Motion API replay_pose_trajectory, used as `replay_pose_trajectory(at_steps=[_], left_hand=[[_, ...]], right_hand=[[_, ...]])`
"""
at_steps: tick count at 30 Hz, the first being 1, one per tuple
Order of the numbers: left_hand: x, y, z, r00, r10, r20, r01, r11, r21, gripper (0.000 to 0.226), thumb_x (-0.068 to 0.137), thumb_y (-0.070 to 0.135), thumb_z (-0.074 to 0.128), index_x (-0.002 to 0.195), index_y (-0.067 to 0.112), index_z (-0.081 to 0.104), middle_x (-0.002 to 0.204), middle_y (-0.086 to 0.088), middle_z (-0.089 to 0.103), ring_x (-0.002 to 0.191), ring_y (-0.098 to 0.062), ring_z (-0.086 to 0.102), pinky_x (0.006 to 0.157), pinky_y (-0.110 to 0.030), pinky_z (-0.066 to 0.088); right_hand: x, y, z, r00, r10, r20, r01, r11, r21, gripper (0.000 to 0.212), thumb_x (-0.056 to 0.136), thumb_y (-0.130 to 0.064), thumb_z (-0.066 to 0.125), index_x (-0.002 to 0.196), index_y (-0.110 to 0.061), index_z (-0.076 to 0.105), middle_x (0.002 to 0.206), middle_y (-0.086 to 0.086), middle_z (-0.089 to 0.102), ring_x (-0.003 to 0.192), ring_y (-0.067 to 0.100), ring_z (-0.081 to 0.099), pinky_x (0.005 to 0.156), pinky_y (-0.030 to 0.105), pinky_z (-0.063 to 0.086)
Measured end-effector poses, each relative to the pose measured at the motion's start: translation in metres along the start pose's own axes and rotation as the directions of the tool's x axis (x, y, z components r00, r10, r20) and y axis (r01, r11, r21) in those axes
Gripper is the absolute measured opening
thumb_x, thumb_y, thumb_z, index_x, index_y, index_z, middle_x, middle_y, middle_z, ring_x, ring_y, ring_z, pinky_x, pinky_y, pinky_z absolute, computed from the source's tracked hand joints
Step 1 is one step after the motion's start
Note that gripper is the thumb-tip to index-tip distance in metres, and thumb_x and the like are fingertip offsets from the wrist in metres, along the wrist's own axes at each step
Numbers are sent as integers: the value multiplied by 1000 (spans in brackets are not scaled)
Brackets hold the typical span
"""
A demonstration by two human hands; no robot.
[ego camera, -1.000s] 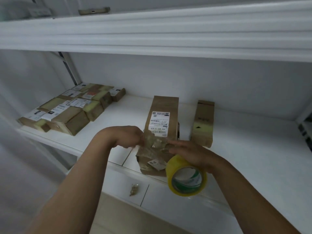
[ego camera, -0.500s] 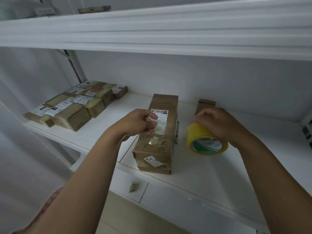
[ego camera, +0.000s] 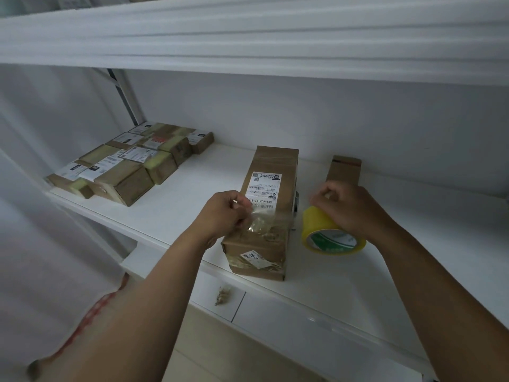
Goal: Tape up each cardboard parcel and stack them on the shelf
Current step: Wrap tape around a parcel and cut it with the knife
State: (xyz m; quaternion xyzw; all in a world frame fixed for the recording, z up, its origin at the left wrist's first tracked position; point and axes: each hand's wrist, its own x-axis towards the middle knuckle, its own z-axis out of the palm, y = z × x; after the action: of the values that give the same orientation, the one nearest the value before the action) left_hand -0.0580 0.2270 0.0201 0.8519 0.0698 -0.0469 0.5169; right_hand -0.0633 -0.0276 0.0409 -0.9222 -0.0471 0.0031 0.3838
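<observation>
Long cardboard parcel (ego camera: 268, 213) lies flat on the white shelf (ego camera: 344, 274), short end at the shelf's front edge, shipping label facing up. All positions below are referenced to this parcel.

Left hand (ego camera: 224, 216) sits at the parcel's left top edge, fingers curled, pinching the free end of a clear tape strip (ego camera: 265, 216) that runs across the parcel top just in front of the label. Right hand (ego camera: 348, 209) is off the parcel's right side, fingers curled over the yellow tape roll (ego camera: 332, 234), which rests on the shelf close by the parcel. Whether the strip is still joined to the roll: cannot tell (the film is near invisible against the white).

A narrower second parcel (ego camera: 344, 169) lies to the right and further back, partly behind the right hand. A stacked batch of parcels (ego camera: 129, 164) sits well to the left.

Risks, as judgement:
- strip lands over the barcode and wrinkles, since the pinch is right at the label edge
- slack tape folds onto itself if the roll is not kept taut
- parcel overhangs the front slightly; a sideways pull could slide it off
</observation>
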Motion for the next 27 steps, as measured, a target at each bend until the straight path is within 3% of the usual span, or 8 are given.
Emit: replay_pose_trajectory(at_steps=[3, 6, 11, 19, 27], left_hand=[[4, -6, 1, 998, 31, -53, -21, 984, 177, 13, 91, 9, 60, 93, 19, 69, 90, -3, 73, 81, -20, 70, 76, -37, 59], [5, -8, 3, 997, 48, -60, -31, 969, 247, 9, 94, 19, 58, 97, 25, 64, 87, 1, 73, 80, -18, 70, 69, -34, 57], [6, -9, 10, 993, 95, -63, -65, 927, 370, 10, 94, 20, 58, 102, 26, 60, 87, 5, 68, 73, -5, 60, 55, -17, 43], [7, -14, 12, 987, 149, -61, -105, 881, 462, 11, 99, 23, 55, 109, 24, 58, 101, 0, 68, 88, -20, 63, 68, -26, 51], [4, -13, 15, 980, 188, -63, -129, 847, 516, 15, 100, 20, 48, 112, 23, 57, 108, -3, 68, 80, -17, 58, 56, -17, 42]], right_hand=[[-1, -1, 4, 1000, -15, 0, 15, 999, -51, 23, 88, -49, 63, 94, -27, 66, 96, -1, 66, 86, 13, 60, 80, 37, 51], [-1, -1, 6, 1000, -11, -1, 11, 996, -84, 24, 86, -48, 65, 95, -26, 66, 95, 1, 68, 85, 15, 61, 80, 39, 53], [-2, 2, 10, 1000, 7, 2, -7, 991, -133, 26, 87, -46, 66, 99, -23, 66, 97, 4, 68, 88, 19, 62, 78, 37, 52], [-1, 2, 20, 1000, 3, -9, -4, 986, -167, 28, 87, -48, 65, 99, -23, 65, 91, 0, 64, 83, 16, 59, 73, 33, 48], [-1, 5, 20, 1000, -7, -2, 7, 983, -186, 28, 88, -48, 65, 100, -23, 65, 96, 5, 66, 87, 21, 61, 75, 35, 50]])
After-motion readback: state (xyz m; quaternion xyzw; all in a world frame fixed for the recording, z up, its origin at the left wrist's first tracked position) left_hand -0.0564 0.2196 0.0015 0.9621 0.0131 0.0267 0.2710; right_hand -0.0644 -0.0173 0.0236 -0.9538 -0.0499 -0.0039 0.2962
